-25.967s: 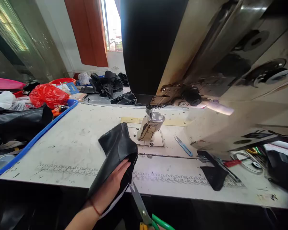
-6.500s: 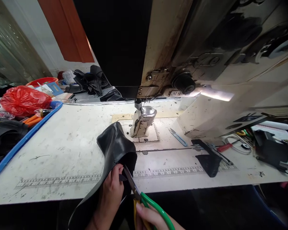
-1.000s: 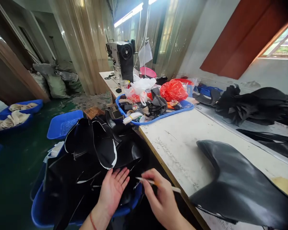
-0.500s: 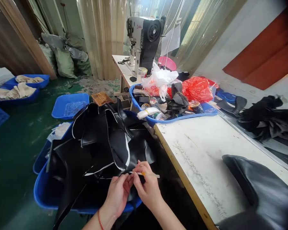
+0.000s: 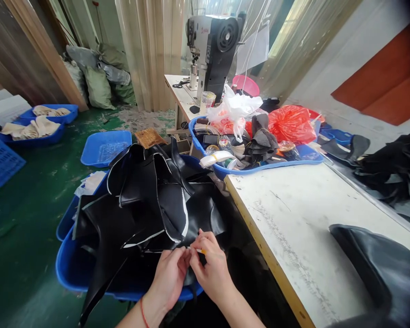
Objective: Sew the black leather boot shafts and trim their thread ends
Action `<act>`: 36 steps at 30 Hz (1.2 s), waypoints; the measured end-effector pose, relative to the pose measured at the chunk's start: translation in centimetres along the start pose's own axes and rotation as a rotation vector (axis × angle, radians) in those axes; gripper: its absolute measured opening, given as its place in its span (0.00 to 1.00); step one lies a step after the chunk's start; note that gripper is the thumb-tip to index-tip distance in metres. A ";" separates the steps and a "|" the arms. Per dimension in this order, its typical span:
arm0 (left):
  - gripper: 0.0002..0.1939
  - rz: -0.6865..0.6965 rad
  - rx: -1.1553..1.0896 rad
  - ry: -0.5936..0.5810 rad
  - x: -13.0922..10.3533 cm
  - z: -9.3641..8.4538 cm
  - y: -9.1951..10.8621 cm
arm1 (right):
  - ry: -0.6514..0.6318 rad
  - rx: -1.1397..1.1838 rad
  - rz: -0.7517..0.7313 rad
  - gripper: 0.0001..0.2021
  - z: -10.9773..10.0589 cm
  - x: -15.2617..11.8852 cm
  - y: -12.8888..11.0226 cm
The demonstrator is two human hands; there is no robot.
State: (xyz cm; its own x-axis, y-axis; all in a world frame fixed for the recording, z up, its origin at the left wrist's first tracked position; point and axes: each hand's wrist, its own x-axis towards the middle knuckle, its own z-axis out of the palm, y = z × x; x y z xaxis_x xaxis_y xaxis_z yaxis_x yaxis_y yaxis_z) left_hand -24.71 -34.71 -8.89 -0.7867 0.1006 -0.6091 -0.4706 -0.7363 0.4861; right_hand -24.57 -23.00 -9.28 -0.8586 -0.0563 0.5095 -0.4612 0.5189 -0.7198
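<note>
My left hand [image 5: 169, 275] is closed, fingertips pinched on a black leather-like piece [image 5: 190, 277] that hangs between my hands in front of the tub's rim. Fingers of my right hand [image 5: 212, 266] grip a thin white stick-like tool with an orange-yellow part [image 5: 202, 251]. The tool's tip meets my left fingertips, which hide what it touches. Just beyond lies a heap of black pieces with white edges [image 5: 136, 223], spilling over the blue tub [image 5: 63, 273] beneath my hands.
To the right stands a white worktable [image 5: 280, 205] with a folded black piece [image 5: 365, 259] on it. A blue tray [image 5: 259, 171] of bags and scraps sits at its far end. Behind is a sewing machine [image 5: 213, 54]. Another blue tub [image 5: 89, 155] rests on the green floor.
The view has shifted slightly, so the surroundings sit a little farther right. Both hands stay together in the same grip; the tool's pale back end shows less now.
</note>
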 end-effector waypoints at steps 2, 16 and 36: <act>0.12 -0.002 0.005 -0.009 0.0 0.0 -0.1 | 0.005 0.015 0.018 0.10 0.1 -0.2 0.1; 0.13 -0.145 0.334 -0.124 -2.1 -2.4 -2.3 | 0.239 0.068 0.146 0.10 -4.2 -4.5 2.5; 0.07 -0.286 0.111 0.305 -0.7 -8.0 -7.1 | -0.007 0.044 0.232 0.07 1.4 -12.3 3.6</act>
State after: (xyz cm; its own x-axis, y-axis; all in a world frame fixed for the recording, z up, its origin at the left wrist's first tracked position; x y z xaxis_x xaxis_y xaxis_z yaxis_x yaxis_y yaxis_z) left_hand -17.67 -34.94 -16.95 -0.4717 0.0756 -0.8785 -0.7061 -0.6291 0.3250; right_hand -15.97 -21.67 -18.78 -0.9440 0.0541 0.3253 -0.2608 0.4813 -0.8369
